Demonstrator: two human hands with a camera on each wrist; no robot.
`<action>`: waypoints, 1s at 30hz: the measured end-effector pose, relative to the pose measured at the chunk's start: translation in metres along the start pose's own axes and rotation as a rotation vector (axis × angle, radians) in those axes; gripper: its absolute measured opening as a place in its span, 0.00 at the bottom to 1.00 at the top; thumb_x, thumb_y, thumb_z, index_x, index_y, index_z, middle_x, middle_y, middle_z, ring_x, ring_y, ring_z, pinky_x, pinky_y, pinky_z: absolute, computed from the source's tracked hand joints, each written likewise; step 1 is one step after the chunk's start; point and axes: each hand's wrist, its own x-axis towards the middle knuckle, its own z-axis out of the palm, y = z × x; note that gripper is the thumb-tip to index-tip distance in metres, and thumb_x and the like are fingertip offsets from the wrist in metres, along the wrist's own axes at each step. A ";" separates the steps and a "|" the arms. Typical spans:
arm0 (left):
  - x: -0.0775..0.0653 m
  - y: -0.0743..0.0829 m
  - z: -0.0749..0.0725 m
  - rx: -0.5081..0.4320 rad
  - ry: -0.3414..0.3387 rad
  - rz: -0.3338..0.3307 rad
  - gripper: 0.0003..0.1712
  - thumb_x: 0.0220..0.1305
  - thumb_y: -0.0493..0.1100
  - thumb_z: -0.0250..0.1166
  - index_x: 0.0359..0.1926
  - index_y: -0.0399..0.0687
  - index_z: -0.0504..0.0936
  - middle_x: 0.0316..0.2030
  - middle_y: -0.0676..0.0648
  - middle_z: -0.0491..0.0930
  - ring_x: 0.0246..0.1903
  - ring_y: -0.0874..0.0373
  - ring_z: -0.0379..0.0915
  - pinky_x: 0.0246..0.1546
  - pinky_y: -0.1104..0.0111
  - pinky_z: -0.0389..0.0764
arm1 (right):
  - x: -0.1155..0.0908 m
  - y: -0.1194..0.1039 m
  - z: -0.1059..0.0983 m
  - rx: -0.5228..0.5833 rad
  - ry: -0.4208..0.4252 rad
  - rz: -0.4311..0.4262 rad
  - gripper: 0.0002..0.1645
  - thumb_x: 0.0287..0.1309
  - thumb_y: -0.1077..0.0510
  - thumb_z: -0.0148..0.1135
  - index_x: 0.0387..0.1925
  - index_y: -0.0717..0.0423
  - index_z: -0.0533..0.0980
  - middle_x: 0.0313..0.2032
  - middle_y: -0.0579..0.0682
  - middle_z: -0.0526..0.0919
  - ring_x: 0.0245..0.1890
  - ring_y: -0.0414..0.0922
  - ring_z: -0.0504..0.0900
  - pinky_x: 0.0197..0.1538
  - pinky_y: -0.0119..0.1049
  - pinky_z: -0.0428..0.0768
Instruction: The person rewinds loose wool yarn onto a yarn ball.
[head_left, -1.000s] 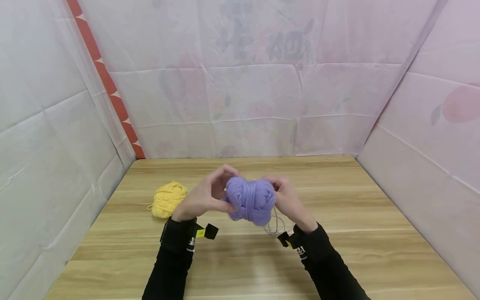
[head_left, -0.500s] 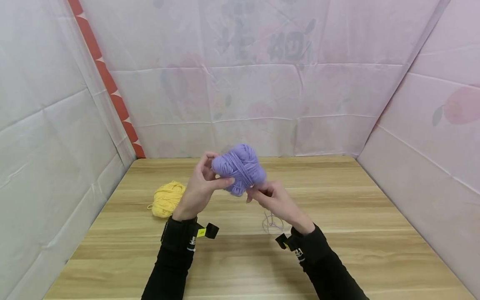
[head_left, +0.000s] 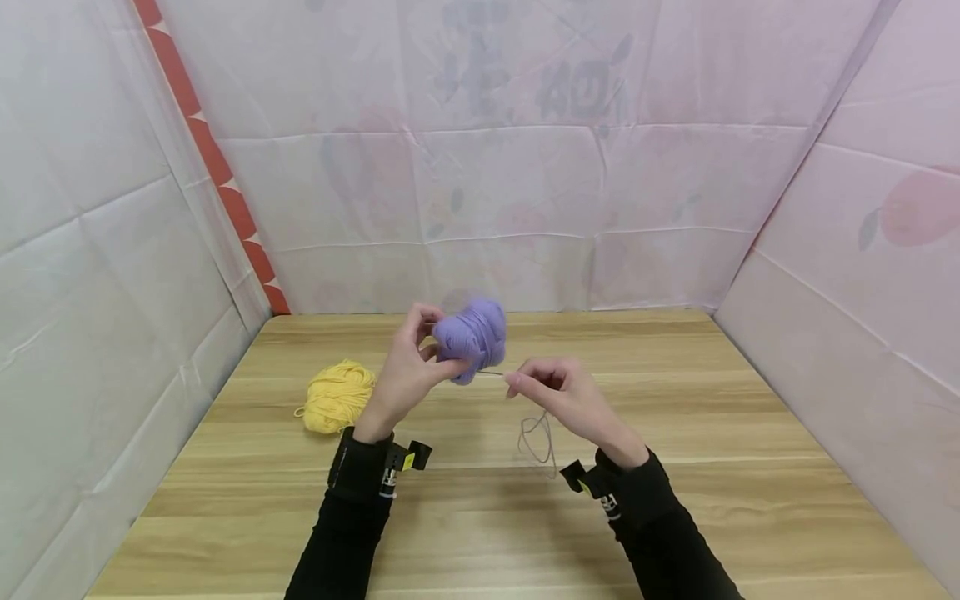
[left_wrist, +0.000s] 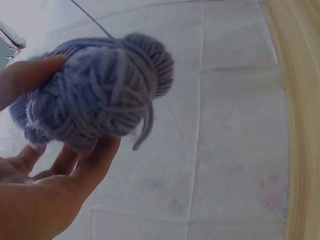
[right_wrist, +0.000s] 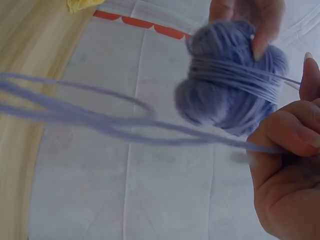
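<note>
Above the table my left hand (head_left: 408,367) grips a purple ball of yarn (head_left: 474,337), thumb on the near side and fingers behind and below. In the left wrist view a short loose end dangles from the ball (left_wrist: 95,90). My right hand (head_left: 573,400) pinches a yarn strand (head_left: 491,372) that runs taut from the ball to its fingertips. Below that hand hangs a loose loop of the same yarn (head_left: 534,433). The right wrist view shows several loose strands (right_wrist: 125,129) trailing out of the curled fingers, and the strand wraps around the ball's middle.
A yellow ball of yarn (head_left: 337,396) lies on the wooden table (head_left: 465,533), left of and partly behind the left forearm. Pale cloth walls (head_left: 510,192) close in the table at the back and both sides.
The purple ball has turned in the left hand and moved slightly up and left. The right hand has drawn away from it, stretching a strand between them; the loose loop now hangs higher.
</note>
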 end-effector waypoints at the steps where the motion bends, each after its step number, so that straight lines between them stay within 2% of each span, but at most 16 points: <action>1: 0.000 0.000 0.000 0.029 -0.018 0.001 0.31 0.49 0.26 0.70 0.52 0.41 0.66 0.52 0.44 0.70 0.53 0.51 0.69 0.55 0.56 0.77 | -0.001 -0.001 -0.001 0.006 0.012 -0.005 0.11 0.66 0.61 0.56 0.31 0.61 0.81 0.17 0.40 0.62 0.14 0.36 0.57 0.18 0.32 0.59; 4: 0.001 -0.001 0.002 0.103 -0.079 0.010 0.31 0.48 0.27 0.71 0.52 0.41 0.67 0.53 0.42 0.70 0.55 0.49 0.69 0.56 0.56 0.77 | -0.002 -0.002 -0.005 0.029 0.049 -0.027 0.10 0.66 0.62 0.56 0.31 0.61 0.81 0.15 0.41 0.60 0.13 0.38 0.56 0.16 0.34 0.58; 8: 0.001 -0.002 0.004 0.155 -0.173 0.009 0.32 0.46 0.25 0.71 0.52 0.42 0.68 0.54 0.42 0.71 0.56 0.47 0.69 0.58 0.57 0.77 | -0.003 -0.004 -0.010 0.047 0.087 -0.035 0.10 0.66 0.62 0.56 0.31 0.59 0.81 0.14 0.41 0.60 0.13 0.38 0.57 0.16 0.34 0.59; 14: 0.001 -0.004 0.006 0.198 -0.329 0.009 0.32 0.45 0.25 0.70 0.52 0.42 0.69 0.53 0.42 0.73 0.56 0.48 0.71 0.58 0.61 0.77 | -0.004 -0.004 -0.016 0.060 0.128 -0.033 0.09 0.65 0.62 0.57 0.32 0.60 0.81 0.16 0.39 0.62 0.16 0.38 0.57 0.19 0.34 0.60; 20: -0.002 -0.002 0.008 0.219 -0.482 0.013 0.31 0.45 0.26 0.69 0.51 0.48 0.71 0.50 0.47 0.75 0.54 0.53 0.74 0.54 0.66 0.79 | -0.004 -0.003 -0.016 0.052 0.174 -0.035 0.06 0.63 0.63 0.60 0.32 0.60 0.81 0.19 0.39 0.67 0.18 0.37 0.60 0.20 0.33 0.61; 22: -0.003 -0.002 0.007 0.191 -0.539 0.017 0.30 0.46 0.27 0.69 0.50 0.51 0.71 0.50 0.49 0.75 0.53 0.55 0.74 0.54 0.66 0.79 | -0.004 -0.002 -0.015 0.043 0.188 -0.049 0.05 0.62 0.64 0.60 0.32 0.61 0.81 0.19 0.39 0.67 0.17 0.37 0.60 0.20 0.33 0.60; 26: -0.006 0.000 0.007 0.062 -0.637 0.031 0.29 0.47 0.28 0.69 0.49 0.52 0.71 0.51 0.49 0.73 0.53 0.54 0.72 0.53 0.63 0.80 | -0.001 0.004 -0.010 0.038 0.200 -0.080 0.04 0.61 0.65 0.61 0.30 0.59 0.80 0.18 0.40 0.68 0.17 0.37 0.61 0.19 0.33 0.61; 28: -0.007 0.001 0.006 -0.020 -0.660 0.035 0.29 0.47 0.28 0.70 0.50 0.50 0.71 0.51 0.47 0.72 0.54 0.52 0.71 0.54 0.61 0.79 | 0.001 0.008 -0.006 0.052 0.192 -0.088 0.05 0.61 0.65 0.62 0.30 0.59 0.80 0.18 0.39 0.71 0.17 0.36 0.63 0.19 0.32 0.63; 30: -0.007 0.002 0.004 -0.098 -0.655 0.042 0.30 0.46 0.28 0.70 0.51 0.47 0.71 0.52 0.46 0.72 0.55 0.51 0.70 0.54 0.59 0.79 | 0.004 0.011 -0.002 0.092 0.169 -0.092 0.06 0.62 0.65 0.61 0.29 0.61 0.80 0.21 0.38 0.76 0.18 0.35 0.67 0.20 0.30 0.67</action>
